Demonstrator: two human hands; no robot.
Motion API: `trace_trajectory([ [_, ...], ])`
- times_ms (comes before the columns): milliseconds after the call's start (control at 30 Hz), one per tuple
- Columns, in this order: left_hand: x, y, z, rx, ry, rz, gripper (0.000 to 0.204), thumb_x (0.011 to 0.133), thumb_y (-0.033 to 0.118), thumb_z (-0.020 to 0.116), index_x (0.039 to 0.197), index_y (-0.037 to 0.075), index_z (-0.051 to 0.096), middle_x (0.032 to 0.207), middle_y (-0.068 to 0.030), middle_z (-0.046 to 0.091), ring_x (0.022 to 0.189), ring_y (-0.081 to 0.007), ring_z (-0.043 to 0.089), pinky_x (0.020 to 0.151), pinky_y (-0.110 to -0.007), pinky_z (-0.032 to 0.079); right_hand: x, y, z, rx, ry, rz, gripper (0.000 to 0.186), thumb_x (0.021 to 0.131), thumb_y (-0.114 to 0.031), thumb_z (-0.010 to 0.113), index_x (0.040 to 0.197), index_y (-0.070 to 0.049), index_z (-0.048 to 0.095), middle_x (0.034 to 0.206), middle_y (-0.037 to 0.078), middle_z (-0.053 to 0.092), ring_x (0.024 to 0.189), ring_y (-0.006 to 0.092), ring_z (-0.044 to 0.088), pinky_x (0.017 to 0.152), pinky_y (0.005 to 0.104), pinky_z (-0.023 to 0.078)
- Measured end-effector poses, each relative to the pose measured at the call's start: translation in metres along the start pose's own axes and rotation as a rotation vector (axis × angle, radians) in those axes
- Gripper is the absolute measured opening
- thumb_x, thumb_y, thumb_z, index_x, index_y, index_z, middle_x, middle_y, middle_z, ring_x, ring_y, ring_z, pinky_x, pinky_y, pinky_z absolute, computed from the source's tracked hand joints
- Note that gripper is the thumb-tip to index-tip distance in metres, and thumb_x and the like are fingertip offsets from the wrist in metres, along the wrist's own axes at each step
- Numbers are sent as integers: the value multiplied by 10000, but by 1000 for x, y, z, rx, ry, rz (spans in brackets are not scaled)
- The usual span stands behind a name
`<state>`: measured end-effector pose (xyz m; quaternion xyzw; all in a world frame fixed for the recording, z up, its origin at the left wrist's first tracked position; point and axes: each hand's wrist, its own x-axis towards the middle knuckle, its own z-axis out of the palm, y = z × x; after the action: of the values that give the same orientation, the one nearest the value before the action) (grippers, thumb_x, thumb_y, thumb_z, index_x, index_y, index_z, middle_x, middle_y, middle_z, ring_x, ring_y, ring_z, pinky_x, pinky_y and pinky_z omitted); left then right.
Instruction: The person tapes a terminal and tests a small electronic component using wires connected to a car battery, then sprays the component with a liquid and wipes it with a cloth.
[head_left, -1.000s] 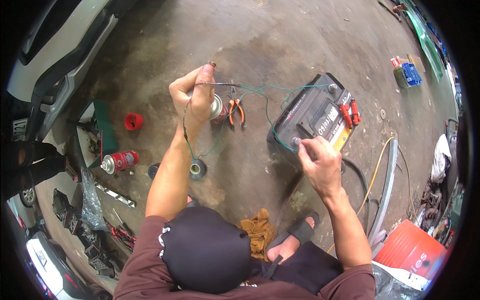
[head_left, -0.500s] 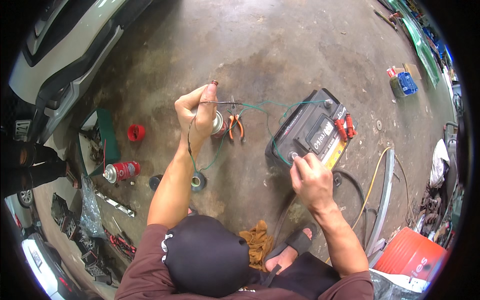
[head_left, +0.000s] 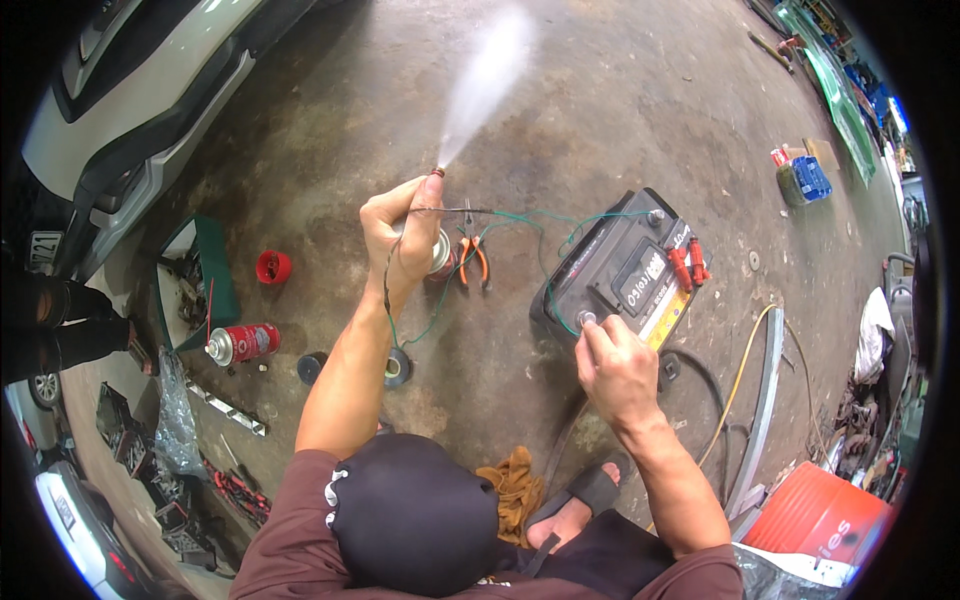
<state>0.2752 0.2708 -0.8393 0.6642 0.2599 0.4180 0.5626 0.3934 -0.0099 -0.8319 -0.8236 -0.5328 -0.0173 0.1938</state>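
Note:
My left hand (head_left: 402, 225) is closed around a fuel injector, whose reddish tip (head_left: 438, 172) sticks out by the thumb. White spray (head_left: 487, 90) fans out from the tip away from me. Behind this hand, a red and silver can (head_left: 441, 255) is mostly hidden. Dark and green wires (head_left: 520, 218) run from the hand to a black car battery (head_left: 610, 270). My right hand (head_left: 618, 372) pinches a green wire end at the battery's near terminal (head_left: 587, 318). Another wire reaches the far terminal (head_left: 656, 217). Two red injectors (head_left: 688, 264) lie on the battery.
Orange-handled pliers (head_left: 474, 262) lie left of the battery. Further left are a red spray can (head_left: 243, 343), a red cap (head_left: 272, 266), a tape roll (head_left: 397, 367) and a green box (head_left: 205, 270). A person's legs (head_left: 70, 325) stand far left; a red bucket (head_left: 820, 520) is lower right.
Spray now shoots from the injector tip, where none showed before. My right hand has shifted slightly at the near terminal. My left hand keeps its hold.

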Motion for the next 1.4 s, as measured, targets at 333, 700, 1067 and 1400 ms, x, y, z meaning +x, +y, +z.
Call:
trace_trajectory([
  [333,1,-1,-6,25,-20,28,533,1109,284,597,636,58,500,569,52,425,538,-48,353,519,-290,233,3,-6,3,-78,-19,-15,117,922,-93,737,880,-42,640,824,101,588,701,274,680,614,405,556],
  [700,1,-6,-7,44,-39,76,521,1119,252,572,646,47,495,576,42,450,533,-50,378,508,-288,260,4,-4,-2,-78,-34,-14,89,943,-129,730,937,-54,683,830,101,624,698,272,702,598,402,572],
  [1067,6,-9,-7,22,-37,109,523,1111,227,593,631,39,499,577,39,448,524,-47,371,499,-301,249,1,-1,-4,-40,-12,-5,88,932,-131,752,969,-56,725,838,89,644,675,280,708,594,399,579],
  [1400,4,-4,-6,3,-53,54,395,1058,99,608,714,-19,455,651,-24,397,619,-104,346,565,-343,289,3,-4,-10,-53,-41,-20,92,957,-129,725,937,-48,688,844,100,643,700,270,720,607,402,584],
])
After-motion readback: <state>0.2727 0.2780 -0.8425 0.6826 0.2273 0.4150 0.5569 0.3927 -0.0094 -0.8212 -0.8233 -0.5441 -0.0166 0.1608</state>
